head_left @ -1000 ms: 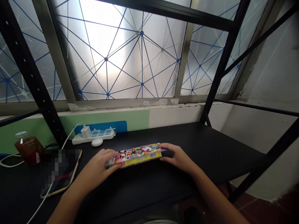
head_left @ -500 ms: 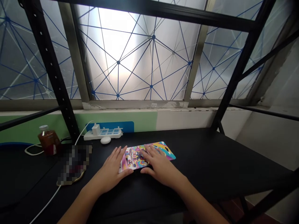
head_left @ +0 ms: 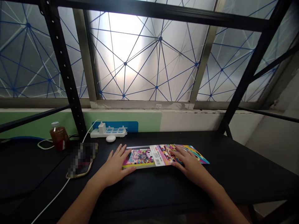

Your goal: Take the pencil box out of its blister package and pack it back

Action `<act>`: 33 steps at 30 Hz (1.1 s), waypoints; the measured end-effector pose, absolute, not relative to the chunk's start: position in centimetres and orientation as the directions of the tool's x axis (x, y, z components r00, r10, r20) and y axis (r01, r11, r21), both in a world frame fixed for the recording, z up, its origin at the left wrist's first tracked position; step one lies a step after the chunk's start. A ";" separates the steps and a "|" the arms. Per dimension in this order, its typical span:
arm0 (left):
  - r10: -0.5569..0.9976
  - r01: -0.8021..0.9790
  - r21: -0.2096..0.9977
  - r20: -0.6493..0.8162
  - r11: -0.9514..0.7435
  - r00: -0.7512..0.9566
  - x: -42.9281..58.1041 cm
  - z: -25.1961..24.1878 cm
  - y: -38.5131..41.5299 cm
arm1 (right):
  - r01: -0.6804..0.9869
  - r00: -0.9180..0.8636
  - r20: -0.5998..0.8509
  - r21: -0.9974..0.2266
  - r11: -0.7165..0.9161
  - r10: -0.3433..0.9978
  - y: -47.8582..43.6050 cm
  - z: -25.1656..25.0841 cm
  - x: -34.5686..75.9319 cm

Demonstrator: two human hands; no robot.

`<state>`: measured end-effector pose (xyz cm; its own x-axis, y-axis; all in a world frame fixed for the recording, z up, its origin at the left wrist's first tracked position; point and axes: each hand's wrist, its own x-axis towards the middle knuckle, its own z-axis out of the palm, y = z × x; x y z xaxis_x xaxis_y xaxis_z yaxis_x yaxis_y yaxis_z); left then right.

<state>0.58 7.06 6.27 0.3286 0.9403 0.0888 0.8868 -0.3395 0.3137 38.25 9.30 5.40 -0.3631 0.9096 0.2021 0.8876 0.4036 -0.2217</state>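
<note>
A flat, brightly printed box lies on the black desk [head_left: 149, 189]. Its printed inner part [head_left: 139, 157] shows at the left, and a cartoon-printed sleeve [head_left: 184, 152] extends to the right, with a white label [head_left: 158, 155] near the join. My left hand [head_left: 113, 168] lies with spread fingers against the box's left end. My right hand [head_left: 190, 163] rests flat on the sleeve, covering part of its print. Neither hand visibly closes around the box.
Left of the hands lies a phone [head_left: 81, 160], partly pixelated, with a white cable. Behind stand a brown bottle [head_left: 59, 137], a white power strip [head_left: 108, 132] and a small white oval object [head_left: 110, 138]. Black metal shelf uprights [head_left: 66, 68] rise at both sides.
The box, held edge-on a second ago, lies flat. Its sleeve and inner part now sit further apart, with my right hand further right. The view has tilted upward.
</note>
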 end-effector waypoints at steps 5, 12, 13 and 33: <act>0.907 0.867 0.268 0.089 -0.420 0.412 4.0 7.5 7.7 | 0.825 -0.503 0.186 -0.187 0.533 0.844 9.5 4.9 33.3; 0.894 0.862 0.243 0.066 -0.445 0.443 6.0 6.4 9.4 | 0.805 -0.543 0.186 -0.162 0.571 0.819 10.2 4.0 33.8; 0.893 0.861 0.243 0.077 -0.447 0.443 5.4 6.2 9.5 | 0.809 -0.539 0.187 -0.157 0.566 0.821 10.3 3.9 34.7; 0.896 0.898 0.140 0.228 -0.416 0.380 6.7 6.2 13.8 | 0.556 -0.810 0.206 -0.029 0.831 0.549 4.2 4.2 24.0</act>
